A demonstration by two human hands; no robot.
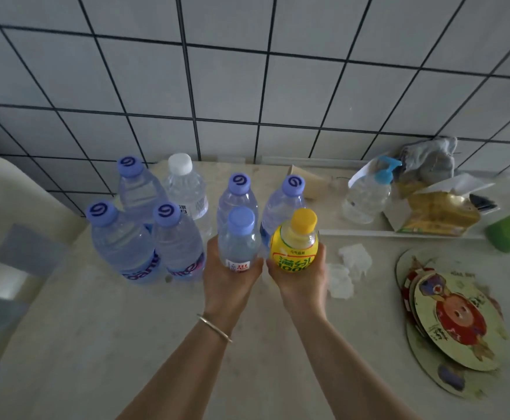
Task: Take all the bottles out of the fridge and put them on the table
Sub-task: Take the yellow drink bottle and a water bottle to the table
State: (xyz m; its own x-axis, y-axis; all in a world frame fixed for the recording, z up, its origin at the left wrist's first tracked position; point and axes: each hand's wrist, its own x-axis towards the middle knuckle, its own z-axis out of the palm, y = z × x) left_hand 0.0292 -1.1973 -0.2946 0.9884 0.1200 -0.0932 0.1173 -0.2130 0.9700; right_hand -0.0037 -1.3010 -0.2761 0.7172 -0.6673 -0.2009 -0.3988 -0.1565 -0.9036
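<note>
Tiled wall backs the tabletop [96,344], where six water bottles [175,237] crowd its far edge. My left hand [228,280] grips a small water bottle [238,237], my right hand [303,280] a yellow juice bottle [294,244], both upright, low, to join that cluster.

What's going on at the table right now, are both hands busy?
Yes. The left hand grips a small water bottle with a blue cap, and the right hand grips a yellow juice bottle, both held upright at the table. Just behind them, five water bottles with purple caps and one white-capped bottle already stand near the tiled wall. Whether the two held bottles touch the tabletop yet cannot be told.
</note>
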